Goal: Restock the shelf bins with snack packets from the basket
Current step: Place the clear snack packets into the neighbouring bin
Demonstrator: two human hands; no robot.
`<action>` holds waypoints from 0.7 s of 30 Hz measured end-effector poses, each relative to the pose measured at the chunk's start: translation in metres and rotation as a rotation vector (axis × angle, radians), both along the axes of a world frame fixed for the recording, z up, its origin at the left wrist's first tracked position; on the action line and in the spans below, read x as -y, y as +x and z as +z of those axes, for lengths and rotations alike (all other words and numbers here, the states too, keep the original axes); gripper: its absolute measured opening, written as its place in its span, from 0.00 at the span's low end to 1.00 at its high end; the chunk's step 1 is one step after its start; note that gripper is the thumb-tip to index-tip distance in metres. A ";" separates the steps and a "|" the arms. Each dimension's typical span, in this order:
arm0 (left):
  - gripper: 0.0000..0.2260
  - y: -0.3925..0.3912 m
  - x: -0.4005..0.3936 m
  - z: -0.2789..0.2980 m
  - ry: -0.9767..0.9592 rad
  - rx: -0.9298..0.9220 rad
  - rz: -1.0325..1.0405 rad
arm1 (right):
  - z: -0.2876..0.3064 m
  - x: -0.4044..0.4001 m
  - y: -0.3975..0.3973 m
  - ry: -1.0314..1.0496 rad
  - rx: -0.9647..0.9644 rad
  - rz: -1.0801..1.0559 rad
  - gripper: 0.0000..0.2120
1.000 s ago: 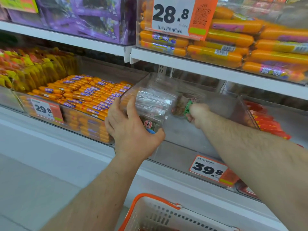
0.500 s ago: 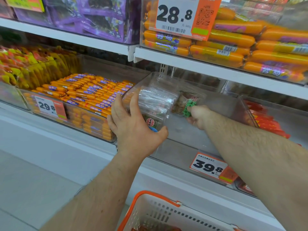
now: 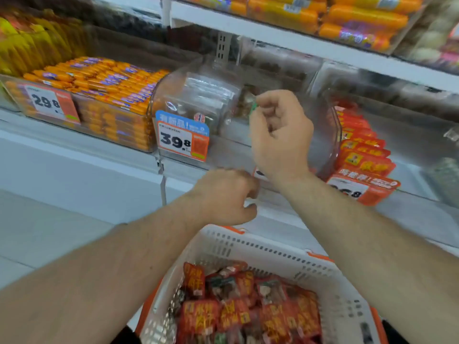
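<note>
The clear shelf bin (image 3: 331, 135) holds a stack of clear-wrapped snack packets (image 3: 208, 95) on its left side. A brown packet with a green label (image 3: 244, 104) stands beside them. My right hand (image 3: 280, 130) is in front of this bin with its fingers curled, and its fingertips pinch the packet's green edge. My left hand (image 3: 224, 197) hangs lower, in front of the shelf edge, curled and holding nothing. Below both hands is the white basket (image 3: 248, 244) with orange handles, holding several red snack packets (image 3: 223, 314).
A bin of orange sausage sticks (image 3: 104, 83) stands to the left behind a 29.8 tag (image 3: 49, 103). Red packets (image 3: 360, 150) fill the bin on the right. A 39.8 tag (image 3: 183, 140) hangs on the clear bin. More orange sausages (image 3: 347, 18) lie on the shelf above.
My left hand has let go of the clear packets and dropped out of the bin toward the basket. The view has tilted down, showing the basket's contents. My right hand has drawn back slightly.
</note>
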State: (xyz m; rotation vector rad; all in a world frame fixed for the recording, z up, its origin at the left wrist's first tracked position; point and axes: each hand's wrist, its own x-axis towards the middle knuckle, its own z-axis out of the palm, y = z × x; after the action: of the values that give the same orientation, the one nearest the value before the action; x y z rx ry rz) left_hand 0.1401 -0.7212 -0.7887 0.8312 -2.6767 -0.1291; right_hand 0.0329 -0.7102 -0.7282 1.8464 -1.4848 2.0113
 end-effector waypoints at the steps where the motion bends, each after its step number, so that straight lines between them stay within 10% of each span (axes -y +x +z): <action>1: 0.16 0.000 -0.003 -0.011 0.107 0.194 -0.016 | -0.017 -0.012 0.000 0.019 0.009 0.010 0.08; 7: 0.24 0.002 -0.022 -0.049 0.497 0.767 -0.023 | -0.139 -0.073 -0.032 0.722 0.067 -0.047 0.05; 13: 0.29 -0.001 -0.020 -0.045 0.548 0.782 0.010 | -0.259 -0.117 -0.038 1.657 0.069 -0.126 0.08; 21: 0.24 -0.007 -0.020 -0.048 0.550 0.760 -0.021 | -0.297 -0.165 -0.001 1.837 0.755 -0.279 0.12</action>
State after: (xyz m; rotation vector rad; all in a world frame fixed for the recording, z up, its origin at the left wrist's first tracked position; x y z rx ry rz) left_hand 0.1327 -0.7016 -0.8364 1.1974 -3.4236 -0.7083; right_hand 0.0314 -0.5450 -1.0254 0.3557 -4.1506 0.8281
